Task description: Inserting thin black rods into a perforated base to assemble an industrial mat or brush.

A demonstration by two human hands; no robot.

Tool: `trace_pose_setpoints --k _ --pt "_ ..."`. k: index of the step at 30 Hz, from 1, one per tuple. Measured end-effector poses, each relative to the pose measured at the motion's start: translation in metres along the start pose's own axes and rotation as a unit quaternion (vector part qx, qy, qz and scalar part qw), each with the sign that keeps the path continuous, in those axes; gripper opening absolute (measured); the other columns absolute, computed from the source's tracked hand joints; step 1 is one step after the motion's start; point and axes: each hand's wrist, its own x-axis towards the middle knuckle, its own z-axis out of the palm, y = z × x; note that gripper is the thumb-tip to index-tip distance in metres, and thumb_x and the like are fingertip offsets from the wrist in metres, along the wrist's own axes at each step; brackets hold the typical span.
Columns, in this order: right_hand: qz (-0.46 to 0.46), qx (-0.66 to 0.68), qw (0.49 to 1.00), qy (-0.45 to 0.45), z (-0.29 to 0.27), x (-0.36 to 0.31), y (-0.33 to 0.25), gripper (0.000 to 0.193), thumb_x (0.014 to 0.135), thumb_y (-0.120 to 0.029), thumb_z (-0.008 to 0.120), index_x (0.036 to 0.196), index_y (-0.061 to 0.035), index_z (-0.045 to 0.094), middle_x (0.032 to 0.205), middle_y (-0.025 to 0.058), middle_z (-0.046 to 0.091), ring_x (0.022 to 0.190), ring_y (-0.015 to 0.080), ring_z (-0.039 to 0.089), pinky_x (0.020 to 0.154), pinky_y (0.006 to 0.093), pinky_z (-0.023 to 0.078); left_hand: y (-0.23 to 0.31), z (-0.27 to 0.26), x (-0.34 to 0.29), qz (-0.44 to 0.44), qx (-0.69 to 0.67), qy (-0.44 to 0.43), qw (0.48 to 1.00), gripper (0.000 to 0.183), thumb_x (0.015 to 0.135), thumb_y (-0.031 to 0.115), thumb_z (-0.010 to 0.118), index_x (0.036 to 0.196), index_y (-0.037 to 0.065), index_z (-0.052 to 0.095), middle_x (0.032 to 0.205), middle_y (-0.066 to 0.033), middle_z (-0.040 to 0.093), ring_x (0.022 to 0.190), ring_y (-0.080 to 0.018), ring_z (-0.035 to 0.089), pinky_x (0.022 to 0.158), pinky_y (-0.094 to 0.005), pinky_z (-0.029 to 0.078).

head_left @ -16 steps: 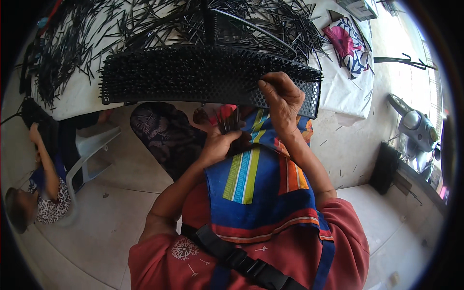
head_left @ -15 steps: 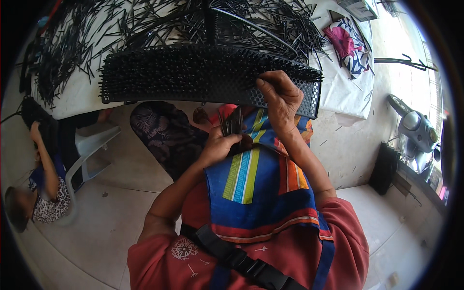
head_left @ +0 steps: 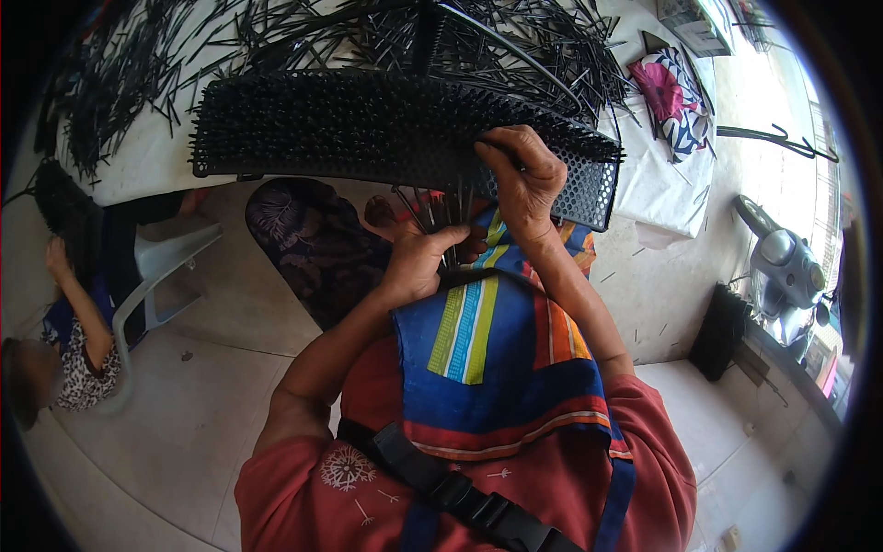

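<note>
While the long, bristly black board (head_left: 368, 129) is at the near edge of the white surface (head_left: 138, 175), the right hand (head_left: 524, 179) bends its fingers in at it, but I can't tell if they hold anything. Just below, the left hand (head_left: 418, 259) grips a bunch of thin dark sticks (head_left: 446, 210); loose black sticks (head_left: 570, 60) lie behind the board.

I could pass a hand over the floor (head_left: 635, 285) right of the right hand (head_left: 522, 179) and in at the bare lower-right end of the black panel (head_left: 593, 198), but dense bristles (head_left: 313, 120) bar most of it, a post (head_left: 428, 41) rises behind, and sticks (head_left: 451, 221) raised in the left hand (head_left: 416, 262) crowd its near edge.
</note>
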Motion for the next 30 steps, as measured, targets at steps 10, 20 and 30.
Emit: trace_pose_setpoints --k 10,20,30 --pt "-0.032 -0.145 0.986 -0.072 0.012 0.008 -0.005 0.015 0.072 -0.001 0.074 0.086 -0.0034 0.071 0.076 0.0083 0.064 0.063 0.0180 0.063 0.058 0.0262 0.049 -0.005 -0.008 0.009 -0.016 -0.042 0.001 0.999 0.018 0.088 -0.001 0.060 0.106 0.002 0.060 0.097 -0.0116 0.067 0.080 -0.0182 0.066 0.066 -0.0300 0.055" --pt "-0.082 -0.246 0.961 -0.097 0.006 0.006 -0.002 0.012 0.077 -0.009 0.071 0.089 -0.0086 0.070 0.078 0.0062 0.064 0.065 0.0268 0.065 0.055 0.0335 0.050 -0.007 -0.010 0.011 -0.030 -0.080 0.002 0.996 0.028 0.087 -0.002 0.060 0.115 0.001 0.062 0.101 -0.0095 0.067 0.083 -0.0161 0.066 0.072 -0.0290 0.054" --pt "0.136 -0.073 0.979 -0.134 -0.018 -0.023 -0.005 0.015 0.075 -0.012 0.073 0.084 -0.0016 0.068 0.074 0.0104 0.066 0.061 0.0209 0.065 0.054 0.0313 0.050 -0.008 -0.015 0.013 -0.042 -0.121 -0.036 0.991 0.026 0.086 -0.004 0.060 0.112 0.000 0.061 0.103 -0.0118 0.067 0.087 -0.0198 0.067 0.075 -0.0319 0.057"
